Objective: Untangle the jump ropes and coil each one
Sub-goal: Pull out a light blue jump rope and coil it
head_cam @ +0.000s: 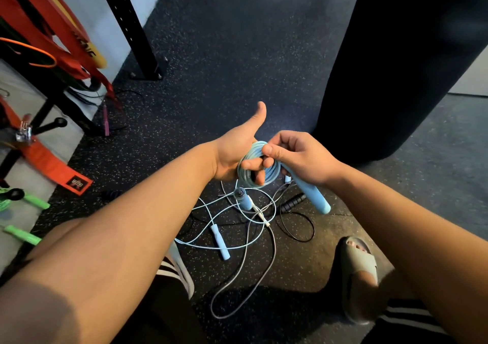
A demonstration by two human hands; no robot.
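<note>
A dark punching bag (390, 61) fills the upper right of the frame, standing on the speckled rubber floor (224, 53). At upper left hang red and yellow resistance bands (66, 34); the black lettering on the yellow one and the label on a red one are too blurred to read. At centre the left hand (235, 153) has its fingers (253, 163) curled through a light-blue rope coil (274, 172), thumb straight up. The right hand (298, 156) pinches the top of the coil between thumb and forefinger, its other fingers closed on a light-blue handle (314, 196) that slants toward the lower right. Below the hands, the tangled ropes (245, 238) lie on the floor, near a sandal (359, 262).
</note>
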